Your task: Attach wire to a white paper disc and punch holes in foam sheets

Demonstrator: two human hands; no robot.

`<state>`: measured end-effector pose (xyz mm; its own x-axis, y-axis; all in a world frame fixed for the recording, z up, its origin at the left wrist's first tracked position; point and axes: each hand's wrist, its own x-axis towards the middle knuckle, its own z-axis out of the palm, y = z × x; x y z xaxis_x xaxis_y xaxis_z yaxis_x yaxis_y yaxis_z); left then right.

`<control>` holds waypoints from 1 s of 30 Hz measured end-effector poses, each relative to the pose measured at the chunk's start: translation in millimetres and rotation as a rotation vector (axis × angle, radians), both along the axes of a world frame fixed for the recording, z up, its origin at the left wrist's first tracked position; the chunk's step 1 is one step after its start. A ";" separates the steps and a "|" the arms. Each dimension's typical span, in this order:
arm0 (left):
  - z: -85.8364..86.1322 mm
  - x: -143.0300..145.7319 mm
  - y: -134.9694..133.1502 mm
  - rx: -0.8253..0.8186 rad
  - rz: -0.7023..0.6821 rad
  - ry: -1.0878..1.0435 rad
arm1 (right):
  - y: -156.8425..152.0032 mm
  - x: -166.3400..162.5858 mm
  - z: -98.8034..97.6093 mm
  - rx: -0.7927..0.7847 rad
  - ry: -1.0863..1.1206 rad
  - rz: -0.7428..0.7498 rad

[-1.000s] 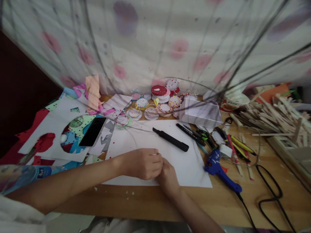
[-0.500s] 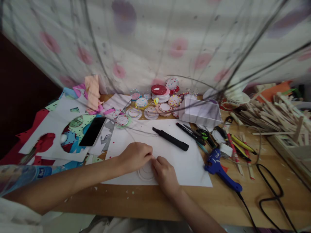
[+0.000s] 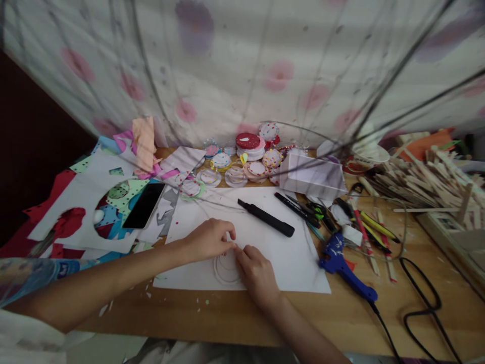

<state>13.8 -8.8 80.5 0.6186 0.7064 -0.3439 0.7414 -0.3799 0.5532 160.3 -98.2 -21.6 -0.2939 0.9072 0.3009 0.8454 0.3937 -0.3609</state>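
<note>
A white paper sheet (image 3: 295, 263) lies flat on the wooden desk. On it is a small pale round piece (image 3: 220, 275) with ring-like outlines, partly covered by my hands. My left hand (image 3: 210, 237) is above the round piece, thumb and index finger bent together in a pinch at its upper edge. Against those fingertips, my right hand (image 3: 259, 275) is closed, its fingers pressed together over the right edge of the round piece. Whatever is between the fingertips is too small to make out. A black pen-shaped cutter or marker (image 3: 267, 217) lies on the sheet beyond my hands.
A phone (image 3: 144, 206) rests on coloured paper scraps at left, near a plastic bottle (image 3: 38, 275). Decorated paper discs (image 3: 235, 174) and a white box (image 3: 312, 177) line the back. Right are a blue glue gun (image 3: 346, 268) with its cord, pliers, and wooden sticks (image 3: 435, 177).
My left hand has lifted slightly, its index finger now arched with a gap above the thumb. The right hand stays nearly in place. The sheet's left corner shows more.
</note>
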 end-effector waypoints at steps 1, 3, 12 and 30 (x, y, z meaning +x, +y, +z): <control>3.5 -3.7 0.3 -0.007 -0.044 -0.005 | -0.1 0.3 -0.2 -0.002 0.003 0.003; 10.1 -14.4 2.4 0.024 -0.177 -0.004 | -0.2 1.0 -0.8 -0.008 0.014 0.013; 26.5 -40.0 23.2 0.687 -0.901 -0.046 | 2.1 2.3 -1.8 -0.027 0.051 0.061; 23.6 4.2 37.9 0.033 -1.015 -0.302 | 2.7 1.5 -4.0 -0.052 0.055 0.053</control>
<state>17.9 29.1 104.1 0.9808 -0.1829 -0.0674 -0.0982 -0.7625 0.6395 161.8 -95.5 -25.6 -0.3266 0.9054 0.2714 0.8019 0.4174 -0.4276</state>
